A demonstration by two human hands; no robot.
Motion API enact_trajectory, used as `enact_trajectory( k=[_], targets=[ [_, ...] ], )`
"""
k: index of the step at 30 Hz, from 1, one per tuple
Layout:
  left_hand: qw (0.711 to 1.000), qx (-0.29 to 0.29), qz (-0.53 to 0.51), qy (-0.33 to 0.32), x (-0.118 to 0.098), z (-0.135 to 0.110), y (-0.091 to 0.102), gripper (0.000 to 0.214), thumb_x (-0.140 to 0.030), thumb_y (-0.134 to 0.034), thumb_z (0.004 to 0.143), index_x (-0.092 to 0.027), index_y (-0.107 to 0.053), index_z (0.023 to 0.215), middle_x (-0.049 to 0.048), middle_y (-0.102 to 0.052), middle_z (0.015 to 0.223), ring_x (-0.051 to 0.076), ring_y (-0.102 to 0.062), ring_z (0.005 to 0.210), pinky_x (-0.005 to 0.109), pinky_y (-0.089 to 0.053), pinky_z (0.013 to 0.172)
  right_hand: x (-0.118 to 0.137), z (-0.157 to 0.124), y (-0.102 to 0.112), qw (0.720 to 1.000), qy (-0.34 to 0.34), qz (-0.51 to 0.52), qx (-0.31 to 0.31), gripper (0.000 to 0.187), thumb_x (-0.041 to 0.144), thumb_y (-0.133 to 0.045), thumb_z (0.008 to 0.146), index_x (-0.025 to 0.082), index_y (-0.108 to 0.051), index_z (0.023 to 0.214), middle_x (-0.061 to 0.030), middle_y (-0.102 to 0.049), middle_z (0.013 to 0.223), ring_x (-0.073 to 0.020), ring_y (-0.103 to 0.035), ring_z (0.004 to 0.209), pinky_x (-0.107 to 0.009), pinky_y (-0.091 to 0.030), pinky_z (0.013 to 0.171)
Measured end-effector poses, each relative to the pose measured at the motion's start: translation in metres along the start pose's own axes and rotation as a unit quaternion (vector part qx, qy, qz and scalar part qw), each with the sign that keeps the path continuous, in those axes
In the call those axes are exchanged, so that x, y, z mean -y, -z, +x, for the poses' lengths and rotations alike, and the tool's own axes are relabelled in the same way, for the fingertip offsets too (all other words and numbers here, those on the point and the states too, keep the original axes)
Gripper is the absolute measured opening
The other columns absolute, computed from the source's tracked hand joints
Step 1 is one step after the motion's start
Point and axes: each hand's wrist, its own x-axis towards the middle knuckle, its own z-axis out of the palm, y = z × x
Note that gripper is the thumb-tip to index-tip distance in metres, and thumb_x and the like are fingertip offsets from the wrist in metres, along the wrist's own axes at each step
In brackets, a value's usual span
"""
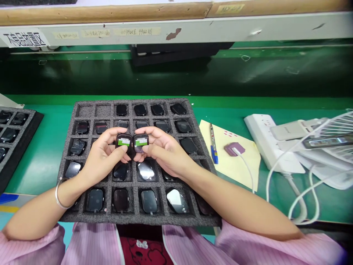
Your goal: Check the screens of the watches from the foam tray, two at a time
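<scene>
A dark foam tray [68, 147] with a grid of pockets lies in front of me; most pockets hold small black glossy modules. My left hand [102, 158] is closed on one black module [124, 141] with a green and white label. Close beside it, my right hand [162, 149] pinches a second labelled module [141, 142]. Both modules are held side by side above the middle of the tray, labels facing up. The two top-left pockets [95, 110] hold nothing.
A second foam tray [16, 125] with modules lies at the left edge. To the right are a yellow paper [242, 162] with a blue pen [213, 145], a purple puck [234, 149] on a white cable, a white power strip [264, 132] and a white fan [333, 147].
</scene>
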Motion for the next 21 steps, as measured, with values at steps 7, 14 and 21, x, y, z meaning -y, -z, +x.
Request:
enact_trajectory(
  k=[7, 14, 21],
  targets=[
    [1.000, -0.005, -0.016, 0.012, 0.0016, -0.0006, 0.0021, 0.037, -0.026, -0.079, 0.087, -0.018, -0.065, 0.121, 0.0002, -0.076, 0.094, 0.012, -0.077, 0.060, 0.020, -0.065, 0.058, 0.0025, -0.0007, -0.0004, 1.000, -0.010, 0.006, -0.002, 0.039, 0.018, -0.077, 0.080, 0.021, -0.062, 0.116, 0.0041, -0.075, 0.083, -0.0134, -0.075, 0.066, -0.026, -0.060, 0.064],
    [0.999, 0.004, -0.036, 0.015, 0.0019, -0.0021, 0.0048, 0.034, -0.032, -0.080, 0.088, -0.018, -0.069, 0.117, -0.0008, -0.076, 0.090, 0.012, -0.075, 0.058, 0.020, -0.064, 0.057, 0.0020, -0.0005, -0.0016, 0.999, -0.032, 0.003, -0.020, 0.036, 0.031, -0.082, 0.084, 0.020, -0.064, 0.113, 0.0039, -0.073, 0.077, -0.0142, -0.074, 0.061, -0.025, -0.059, 0.059],
    [0.999, -0.026, -0.018, 0.011, 0.0044, 0.0020, 0.0041, 0.035, -0.035, -0.089, 0.082, -0.018, -0.068, 0.104, -0.0063, -0.068, 0.069, 0.008, -0.065, 0.045, 0.014, -0.054, 0.043, 0.0007, -0.0003, -0.0016, 0.999, -0.034, 0.014, -0.010, 0.037, 0.032, -0.083, 0.087, 0.020, -0.064, 0.116, 0.0031, -0.077, 0.083, -0.0134, -0.076, 0.063, -0.024, -0.062, 0.061]
  ],
)
